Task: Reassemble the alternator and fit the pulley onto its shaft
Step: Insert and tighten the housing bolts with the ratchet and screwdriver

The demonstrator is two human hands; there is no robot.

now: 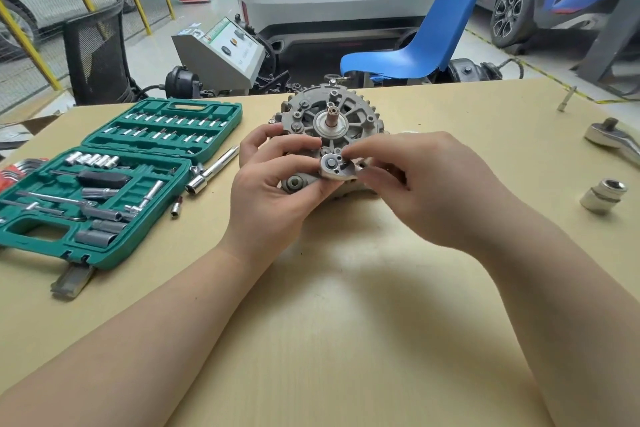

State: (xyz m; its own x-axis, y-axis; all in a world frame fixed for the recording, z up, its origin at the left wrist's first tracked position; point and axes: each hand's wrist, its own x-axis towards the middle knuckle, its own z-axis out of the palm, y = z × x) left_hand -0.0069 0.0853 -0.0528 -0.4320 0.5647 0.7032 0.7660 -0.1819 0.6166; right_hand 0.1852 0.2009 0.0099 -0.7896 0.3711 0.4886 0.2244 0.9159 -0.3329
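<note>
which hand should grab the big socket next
Right, probably. The big socket stands on the table's right side, nearer the right hand. The left hand grips the alternator and is farther away.

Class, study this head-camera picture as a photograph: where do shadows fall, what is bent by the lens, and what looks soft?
Head view: soft shadows of both forearms lie on the table beneath the left hand and right hand; the wide lens bows the table's far edge and the yellow posts; the alternator is fairly sharp, while the small part at the fingertips is slightly soft.
</note>
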